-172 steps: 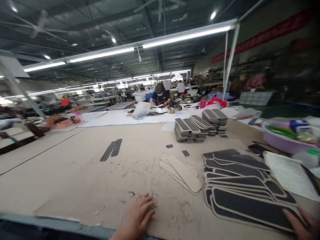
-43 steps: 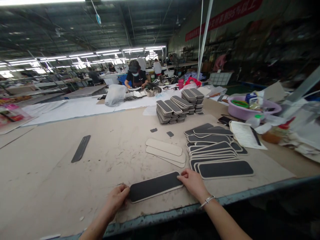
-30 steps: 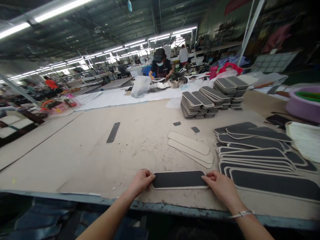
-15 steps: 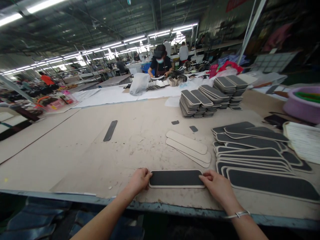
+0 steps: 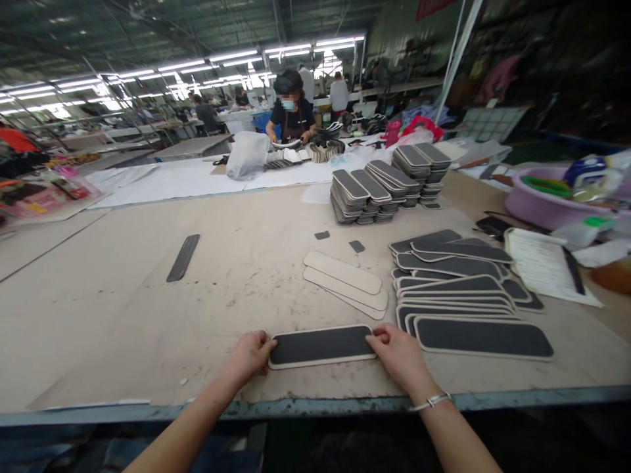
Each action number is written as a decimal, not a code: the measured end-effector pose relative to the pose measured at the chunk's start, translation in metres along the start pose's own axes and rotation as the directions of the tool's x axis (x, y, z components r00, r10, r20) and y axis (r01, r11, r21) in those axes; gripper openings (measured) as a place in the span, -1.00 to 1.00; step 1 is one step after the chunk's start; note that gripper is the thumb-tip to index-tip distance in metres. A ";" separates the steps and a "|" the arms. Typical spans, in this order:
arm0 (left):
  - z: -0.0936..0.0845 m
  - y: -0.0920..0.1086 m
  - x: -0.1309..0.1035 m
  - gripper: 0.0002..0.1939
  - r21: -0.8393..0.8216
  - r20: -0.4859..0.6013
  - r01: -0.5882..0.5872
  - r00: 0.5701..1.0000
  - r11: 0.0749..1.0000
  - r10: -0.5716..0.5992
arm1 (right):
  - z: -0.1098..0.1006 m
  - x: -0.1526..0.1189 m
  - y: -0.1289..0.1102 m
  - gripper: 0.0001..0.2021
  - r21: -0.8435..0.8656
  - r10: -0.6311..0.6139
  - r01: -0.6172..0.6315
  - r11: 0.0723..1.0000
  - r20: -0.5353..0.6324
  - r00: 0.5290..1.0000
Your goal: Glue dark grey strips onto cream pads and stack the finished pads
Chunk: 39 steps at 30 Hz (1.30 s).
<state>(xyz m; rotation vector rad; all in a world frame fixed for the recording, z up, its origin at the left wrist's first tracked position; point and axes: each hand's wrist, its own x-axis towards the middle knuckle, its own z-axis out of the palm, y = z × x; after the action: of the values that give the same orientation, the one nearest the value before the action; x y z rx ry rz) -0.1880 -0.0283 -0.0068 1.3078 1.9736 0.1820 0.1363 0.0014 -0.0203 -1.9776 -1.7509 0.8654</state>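
A long dark panel with a pale border lies near the table's front edge. My left hand pinches its left end, and my right hand, with a bracelet on the wrist, grips the right end. Just beyond it are several plain beige strips, fanned over each other. To the right, a spread pile of similar dark panels overlaps, one long panel lying nearest to me.
Neat stacks of dark panels stand farther back. One narrow dark strip lies at left; two small dark pieces are mid-table. A purple basin and written paper are at right. A person works across the table.
The view has turned to the right, so most things appear farther left. Both hands still hold the panel, which now looks slightly tilted, its right end higher in the picture.
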 end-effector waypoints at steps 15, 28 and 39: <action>0.001 -0.001 0.000 -0.81 -0.078 0.001 0.019 1.000 0.997 -0.019 | 0.000 -0.001 -0.001 -0.86 0.014 0.010 -0.010 1.000 0.012 1.000; 0.008 -0.005 -0.012 -0.88 0.025 -0.173 -0.170 0.970 0.985 0.171 | 0.004 -0.021 -0.006 -0.78 -0.402 -0.319 0.247 0.882 -0.122 0.940; 0.011 -0.013 -0.003 -0.87 0.087 -0.164 -0.191 0.965 0.978 0.203 | 0.058 -0.062 -0.083 -0.29 -0.018 -0.713 0.750 0.661 0.295 0.636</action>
<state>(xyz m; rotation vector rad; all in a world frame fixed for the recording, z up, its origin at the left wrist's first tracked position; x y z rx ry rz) -0.1899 -0.0403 -0.0194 1.5814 2.0050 0.3341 0.0329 -0.0528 0.0011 -1.0067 -2.5421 0.7239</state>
